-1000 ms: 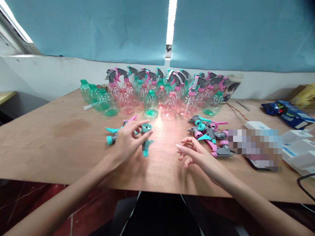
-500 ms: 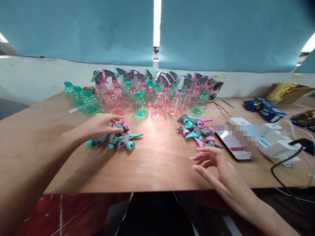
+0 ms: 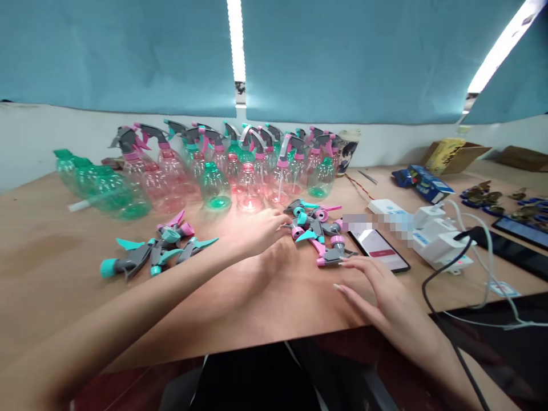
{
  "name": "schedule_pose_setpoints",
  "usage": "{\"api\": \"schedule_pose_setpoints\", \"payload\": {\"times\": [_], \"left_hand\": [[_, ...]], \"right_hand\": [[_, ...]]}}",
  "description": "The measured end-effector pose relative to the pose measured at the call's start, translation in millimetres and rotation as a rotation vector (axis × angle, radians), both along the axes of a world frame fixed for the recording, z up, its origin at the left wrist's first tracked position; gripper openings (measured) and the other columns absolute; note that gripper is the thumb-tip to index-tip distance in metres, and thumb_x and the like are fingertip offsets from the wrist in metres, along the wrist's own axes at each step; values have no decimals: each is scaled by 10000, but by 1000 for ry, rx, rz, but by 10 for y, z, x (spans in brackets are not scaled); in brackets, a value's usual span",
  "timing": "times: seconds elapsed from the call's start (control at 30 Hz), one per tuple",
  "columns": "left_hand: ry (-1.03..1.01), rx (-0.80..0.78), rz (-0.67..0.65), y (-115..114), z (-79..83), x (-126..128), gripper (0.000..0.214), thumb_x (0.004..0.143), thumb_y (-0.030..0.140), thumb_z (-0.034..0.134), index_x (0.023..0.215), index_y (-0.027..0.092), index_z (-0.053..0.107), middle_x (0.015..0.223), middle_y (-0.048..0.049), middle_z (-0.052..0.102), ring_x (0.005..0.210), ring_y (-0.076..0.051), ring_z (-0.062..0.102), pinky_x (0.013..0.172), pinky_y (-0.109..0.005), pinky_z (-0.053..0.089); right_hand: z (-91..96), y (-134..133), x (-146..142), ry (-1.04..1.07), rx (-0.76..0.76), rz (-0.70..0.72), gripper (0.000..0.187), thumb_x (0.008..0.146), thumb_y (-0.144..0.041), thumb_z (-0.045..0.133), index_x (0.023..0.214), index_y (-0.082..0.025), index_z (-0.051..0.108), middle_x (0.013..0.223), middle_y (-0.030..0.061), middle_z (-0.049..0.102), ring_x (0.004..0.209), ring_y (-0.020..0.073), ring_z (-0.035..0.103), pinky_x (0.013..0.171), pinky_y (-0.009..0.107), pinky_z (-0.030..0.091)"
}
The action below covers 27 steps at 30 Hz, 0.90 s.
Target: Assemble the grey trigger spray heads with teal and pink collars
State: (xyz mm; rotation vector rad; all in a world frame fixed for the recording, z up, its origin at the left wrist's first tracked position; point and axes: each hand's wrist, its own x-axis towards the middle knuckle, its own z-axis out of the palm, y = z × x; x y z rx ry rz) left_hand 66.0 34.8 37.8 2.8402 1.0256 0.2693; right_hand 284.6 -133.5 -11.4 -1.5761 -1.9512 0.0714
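Spray heads [image 3: 317, 227] lie in two heaps beneath a blue curtain [image 3: 128, 57] that hangs beyond both hands, on a wide brown table [image 3: 257, 302]. Past the hands stand see-through green and pink bottles [image 3: 219, 191], many topped. Left hand [image 3: 261, 231] and right hand [image 3: 385, 291] are apart; the right is loosely spread, with a phone [image 3: 381, 251] just beyond it. One heap sits at the left fingertips, ahead of the right hand; another [image 3: 156, 251] lies beside the left forearm. Each head is grey with teal or pink trim. Whether the left fingers grip one cannot be told. That forearm partly covers a head; pixelation masks the phone's far end.
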Motion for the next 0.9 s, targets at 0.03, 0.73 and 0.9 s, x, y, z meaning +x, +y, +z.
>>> {"api": "schedule_pose_setpoints", "payload": {"times": [0.03,0.73,0.9], "left_hand": [[-11,2,13,32,-35,97,267,952,295,438,1132,204,613,1138,-81,628,1035,-228,591,823,-316,465],[6,76,-68,263,-197,386,367,977,316,369,865,171,687,843,-76,690,825,-214,644,734,-300,474],[-19,128,-19,356,-228,291,353,991,272,316,1108,148,625,1068,-118,653,993,-231,596,834,-340,476]], "right_hand": [[-14,38,21,-33,25,-10,294,926,-380,475,1167,-211,477,1159,118,566,1118,271,551,957,470,472],[-152,977,-20,-309,-69,66,827,830,-691,420,1476,-195,274,1536,188,250,1424,349,184,1111,594,188],[-125,987,-47,-301,-90,115,747,847,-639,462,1453,-223,333,1514,185,300,1403,343,252,1091,554,265]]}}
